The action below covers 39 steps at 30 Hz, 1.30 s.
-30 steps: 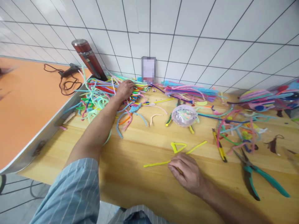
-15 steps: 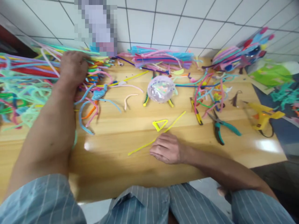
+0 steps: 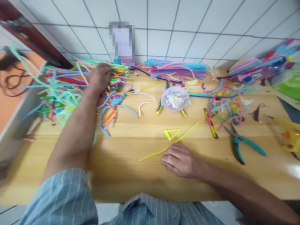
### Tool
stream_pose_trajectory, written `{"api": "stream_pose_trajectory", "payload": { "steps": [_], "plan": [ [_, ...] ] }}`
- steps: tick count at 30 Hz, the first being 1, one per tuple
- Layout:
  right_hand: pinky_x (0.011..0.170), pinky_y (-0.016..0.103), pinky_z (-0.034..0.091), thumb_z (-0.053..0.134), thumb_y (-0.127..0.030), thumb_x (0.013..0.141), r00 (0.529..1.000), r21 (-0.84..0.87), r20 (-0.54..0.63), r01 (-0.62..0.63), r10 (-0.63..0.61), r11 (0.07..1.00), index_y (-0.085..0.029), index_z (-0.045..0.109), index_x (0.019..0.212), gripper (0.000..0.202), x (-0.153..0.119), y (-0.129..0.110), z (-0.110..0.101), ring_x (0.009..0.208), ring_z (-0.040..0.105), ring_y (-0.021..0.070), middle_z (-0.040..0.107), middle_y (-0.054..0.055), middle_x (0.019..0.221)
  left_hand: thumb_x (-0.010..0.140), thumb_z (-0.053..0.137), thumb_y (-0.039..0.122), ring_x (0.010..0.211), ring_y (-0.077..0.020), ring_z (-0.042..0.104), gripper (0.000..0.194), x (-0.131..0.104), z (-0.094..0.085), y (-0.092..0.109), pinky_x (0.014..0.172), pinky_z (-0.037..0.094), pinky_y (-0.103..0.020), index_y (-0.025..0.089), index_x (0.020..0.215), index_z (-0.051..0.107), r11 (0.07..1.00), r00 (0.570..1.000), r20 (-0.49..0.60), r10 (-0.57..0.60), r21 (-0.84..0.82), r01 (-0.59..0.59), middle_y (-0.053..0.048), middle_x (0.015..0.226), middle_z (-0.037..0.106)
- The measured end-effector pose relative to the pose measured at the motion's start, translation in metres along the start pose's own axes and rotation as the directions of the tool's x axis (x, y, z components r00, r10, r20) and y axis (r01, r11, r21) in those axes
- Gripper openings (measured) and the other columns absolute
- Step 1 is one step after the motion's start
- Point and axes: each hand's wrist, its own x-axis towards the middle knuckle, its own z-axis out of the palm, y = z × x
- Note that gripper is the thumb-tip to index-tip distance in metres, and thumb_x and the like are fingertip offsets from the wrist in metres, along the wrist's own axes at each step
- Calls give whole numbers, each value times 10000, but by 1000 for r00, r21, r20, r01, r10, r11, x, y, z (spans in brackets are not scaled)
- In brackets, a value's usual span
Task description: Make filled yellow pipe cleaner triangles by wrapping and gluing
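Observation:
My left hand [image 3: 100,78] reaches into the pile of coloured pipe cleaners [image 3: 67,79] at the back left. Its fingers are bent down, and whatever they grip is hidden. My right hand [image 3: 179,159] rests on the table with curled fingers, its fingertips out of sight. A straight yellow pipe cleaner [image 3: 153,154] lies slantwise along the upper edge of this hand, touching it or nearly so. Just beyond is a yellow pipe cleaner bent into a triangle [image 3: 172,134].
A clear round container [image 3: 175,100] stands over yellow-and-green handles. To the right lie a yellow-black cutter [image 3: 211,123], teal-handled pliers [image 3: 248,145] and a yellow glue gun [image 3: 289,131]. More pipe cleaners [image 3: 178,70] line the tiled wall.
The view has swung left, so things sit farther right in the picture. My left hand stays in the pile and my right hand stays by the yellow pipe cleaner.

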Motion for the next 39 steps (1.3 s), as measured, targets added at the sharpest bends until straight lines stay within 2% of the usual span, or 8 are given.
{"api": "stream_pose_trajectory", "payload": {
  "steps": [5, 10, 17, 21, 27, 34, 37, 39],
  "plan": [
    [672, 289, 483, 592, -123, 1024, 1000, 7, -7, -10, 10, 1000, -188, 659, 889, 164, 3, -1, -1, 667, 596, 138, 696, 10, 725, 985, 454, 333, 1241, -238, 633, 413, 2, 5, -5, 1179, 501, -444, 158, 1190, 767, 999, 1000, -3, 22, 27, -22, -94, 1326, 742],
    [697, 298, 484, 593, -105, 1015, 1000, 17, 7, -22, 22, 1000, -181, 669, 904, 154, 2, 0, -2, 686, 597, 146, 702, 19, 744, 969, 448, 299, 1263, -296, 645, 394, 1, 11, -11, 1192, 476, -484, 197, 1173, 769, 1000, 1000, -24, 17, -12, -17, -134, 1296, 735],
    [703, 300, 479, 607, -92, 997, 1000, 38, -13, -15, 15, 999, -181, 667, 924, 130, -1, 2, 2, 700, 587, 150, 707, 21, 765, 953, 438, 265, 1349, -306, 610, 449, 6, 17, -19, 1246, 405, -517, 199, 1246, 772, 994, 994, 24, 102, 44, -103, -116, 1424, 715],
    [698, 305, 488, 603, -98, 993, 1000, 50, -8, -13, 13, 999, -185, 661, 937, 119, -1, 3, 2, 703, 598, 155, 714, 22, 776, 930, 466, 259, 1265, -306, 653, 403, 5, 15, -16, 1215, 426, -504, 203, 1160, 793, 998, 998, -15, 62, 11, -62, -123, 1316, 762],
    [678, 304, 509, 591, -102, 994, 1000, 43, -3, -23, 23, 999, -205, 654, 950, 129, 2, 2, -2, 693, 629, 156, 724, 20, 767, 853, 613, 306, 983, -230, 697, 223, 1, 8, -8, 1004, 552, -351, 201, 996, 748, 987, 976, -170, -137, -109, 119, -67, 1021, 793],
    [658, 309, 523, 616, -106, 981, 997, 24, -9, -73, 73, 997, -213, 653, 974, 114, 1, 2, -1, 680, 651, 164, 717, 22, 761, 913, 605, 366, 1018, -243, 708, 284, 4, 12, -17, 993, 551, -374, 220, 1099, 762, 978, 978, -176, -111, -193, 76, -90, 1096, 793],
    [657, 310, 525, 606, -111, 986, 996, 9, 9, -84, 84, 996, -223, 645, 978, 119, 9, -9, -11, 674, 656, 162, 728, 16, 765, 960, 566, 446, 1029, -233, 692, 311, 7, 14, -21, 1003, 538, -379, 246, 1012, 799, 981, 988, -136, -66, -188, 39, -72, 1072, 806],
    [664, 314, 532, 603, -110, 987, 997, -12, 57, -60, 60, 998, -234, 644, 998, 131, 23, -18, -23, 676, 666, 160, 744, 10, 771, 984, 558, 467, 1016, -201, 668, 349, 8, 16, -22, 993, 526, -372, 230, 1035, 809, 981, 992, -119, -49, -190, 26, -66, 1073, 811]
  ]
}}
